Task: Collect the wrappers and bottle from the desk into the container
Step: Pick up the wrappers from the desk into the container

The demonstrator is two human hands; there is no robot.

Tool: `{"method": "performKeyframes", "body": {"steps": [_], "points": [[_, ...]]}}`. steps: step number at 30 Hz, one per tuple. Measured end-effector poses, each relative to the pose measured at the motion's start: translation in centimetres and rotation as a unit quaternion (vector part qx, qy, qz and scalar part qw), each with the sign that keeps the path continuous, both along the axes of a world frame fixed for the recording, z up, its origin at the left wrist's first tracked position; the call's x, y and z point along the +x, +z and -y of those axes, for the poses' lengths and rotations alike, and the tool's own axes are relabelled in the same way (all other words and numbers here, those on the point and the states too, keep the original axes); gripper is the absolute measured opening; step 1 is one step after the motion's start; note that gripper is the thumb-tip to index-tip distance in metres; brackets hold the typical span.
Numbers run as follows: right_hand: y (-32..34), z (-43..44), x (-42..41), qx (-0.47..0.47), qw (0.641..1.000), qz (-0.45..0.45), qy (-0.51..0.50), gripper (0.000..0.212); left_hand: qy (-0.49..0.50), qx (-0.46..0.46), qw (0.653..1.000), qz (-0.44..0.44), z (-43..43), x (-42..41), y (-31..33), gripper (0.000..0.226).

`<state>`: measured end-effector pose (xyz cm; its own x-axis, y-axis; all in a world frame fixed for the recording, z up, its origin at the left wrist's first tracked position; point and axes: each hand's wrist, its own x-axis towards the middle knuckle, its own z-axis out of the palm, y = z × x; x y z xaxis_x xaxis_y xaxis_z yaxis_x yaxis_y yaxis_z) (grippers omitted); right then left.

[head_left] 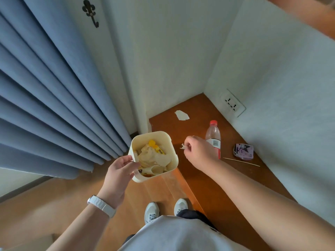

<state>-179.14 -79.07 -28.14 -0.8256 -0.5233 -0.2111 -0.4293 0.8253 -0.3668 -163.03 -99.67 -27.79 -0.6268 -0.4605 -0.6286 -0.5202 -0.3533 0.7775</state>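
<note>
My left hand (121, 171) grips the near left rim of a cream square container (173, 142), held in the air beside the desk's left edge. It holds crumpled paper and yellow wrappers. My right hand (197, 151) hovers over the brown desk (213, 187), fingers pinched on a small white wrapper scrap (183, 146), just right of the container. A clear plastic bottle (213, 136) with a red cap and red label stands right behind my right hand. A white wrapper (181, 115) lies at the desk's far end. A purple wrapper (243, 151) lies to the right near the wall.
A thin wooden stick (241, 162) lies on the desk by the purple wrapper. White walls bound the desk at the back and right, with a power socket (233, 104). Blue curtains (54, 96) hang at the left. Wooden floor and my shoes (166, 209) are below.
</note>
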Motion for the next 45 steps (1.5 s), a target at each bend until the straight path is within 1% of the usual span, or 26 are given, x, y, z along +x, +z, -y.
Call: {"method": "performKeyframes", "body": {"steps": [2, 5, 9, 12, 15, 18, 21, 24, 26, 27, 30, 32, 34, 37, 38, 41, 43, 45], "points": [[2.1, 0.6, 0.5, -0.070, 0.997, 0.009, -0.017, 0.005, -0.014, 0.003, 1.000, -0.008, 0.1, -0.3, 0.2, 0.026], [4.4, 2.2, 2.0, -0.121, 0.992, 0.027, 0.029, 0.007, -0.037, 0.009, 0.999, -0.023, 0.3, -0.7, 0.6, 0.024], [5.4, 4.1, 3.5, -0.118, 0.989, 0.040, 0.075, 0.010, -0.061, 0.008, 0.997, -0.041, 0.2, -1.5, 0.9, 0.020], [5.6, 4.1, 3.6, -0.115, 0.989, 0.035, 0.084, 0.017, -0.070, 0.006, 0.997, -0.041, 0.0, -2.0, 0.9, 0.017], [5.1, 3.0, 2.5, -0.140, 0.989, 0.014, 0.050, 0.024, -0.067, 0.013, 0.997, -0.028, 0.2, -2.6, 0.4, 0.019], [4.1, 1.9, -0.1, -0.162, 0.987, -0.005, -0.013, 0.021, -0.050, 0.018, 0.998, -0.017, 0.8, -3.4, 0.0, 0.020], [3.2, 1.7, -3.0, -0.116, 0.991, -0.023, -0.054, 0.021, -0.030, 0.018, 0.999, 0.004, 1.4, -4.0, 0.0, 0.024], [1.6, 2.2, -6.2, -0.025, 0.998, 0.006, -0.062, 0.033, -0.017, 0.009, 1.000, 0.015, 2.1, -4.7, 0.4, 0.028], [-0.2, 2.7, -8.5, 0.022, 0.998, 0.036, -0.046, 0.039, -0.004, 0.002, 1.000, 0.019, 2.3, -5.3, 0.9, 0.038], [-1.4, 3.0, -9.6, 0.032, 0.998, 0.048, -0.035, 0.041, 0.003, -0.002, 1.000, 0.021, 2.3, -5.6, 1.2, 0.040], [-5.1, 4.3, -13.0, 0.044, 0.997, 0.057, -0.004, 0.047, 0.020, -0.010, 1.000, 0.016, 2.2, -6.7, 1.9, 0.035], [-6.8, 5.3, -14.9, 0.053, 0.997, 0.047, 0.017, 0.049, 0.028, -0.013, 0.999, 0.014, 2.3, -7.2, 2.2, 0.043], [-8.0, 6.1, -16.3, 0.064, 0.997, 0.037, 0.036, 0.048, 0.033, -0.017, 0.999, 0.016, 2.3, -7.5, 2.5, 0.045], [-9.6, 6.8, -17.3, 0.067, 0.995, 0.039, 0.055, 0.045, 0.041, -0.033, 0.998, 0.018, 2.5, -7.9, 2.8, 0.039], [-10.1, 6.9, -17.5, 0.063, 0.995, 0.041, 0.058, 0.044, 0.043, -0.038, 0.998, 0.018, 2.5, -8.0, 2.9, 0.041], [-10.8, 7.0, -17.7, 0.047, 0.996, 0.053, 0.052, 0.032, 0.042, -0.045, 0.998, 0.020, 2.6, -8.3, 3.0, 0.046], [-10.6, 6.9, -17.4, 0.053, 0.995, 0.074, 0.049, 0.022, 0.033, -0.045, 0.998, 0.024, 2.8, -8.4, 3.1, 0.045], [-10.1, 6.6, -16.5, 0.046, 0.995, 0.081, 0.033, 0.018, 0.029, -0.042, 0.998, 0.030, 3.0, -8.4, 3.1, 0.043]]}}
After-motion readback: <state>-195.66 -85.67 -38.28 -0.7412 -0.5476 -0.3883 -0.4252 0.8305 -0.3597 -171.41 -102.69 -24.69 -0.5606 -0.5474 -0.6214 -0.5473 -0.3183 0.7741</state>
